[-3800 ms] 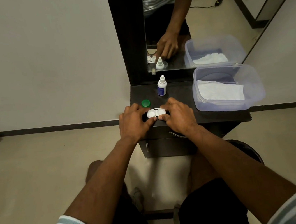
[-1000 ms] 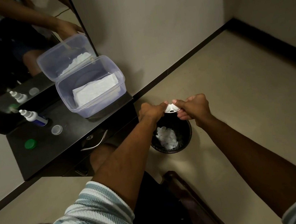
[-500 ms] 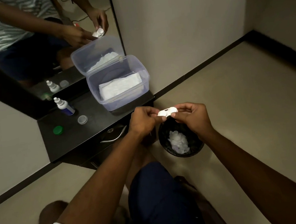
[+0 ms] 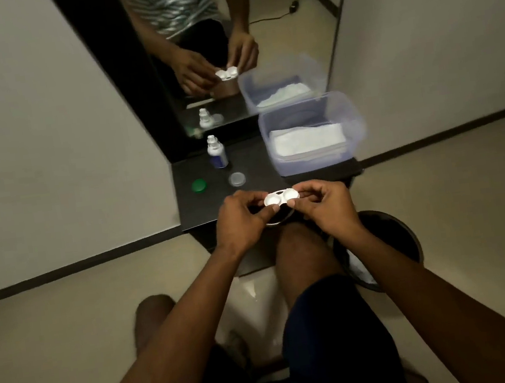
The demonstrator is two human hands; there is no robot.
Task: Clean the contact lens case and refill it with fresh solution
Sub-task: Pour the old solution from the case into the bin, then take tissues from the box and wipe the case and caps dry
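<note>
Grip — left hand (image 4: pixel 239 215) and right hand (image 4: pixel 326 202) each pinch one end of contact lens case (image 4: pixel 281 197) | both wells uncapped

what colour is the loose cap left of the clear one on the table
Green cap, clearest in the head view.
</note>
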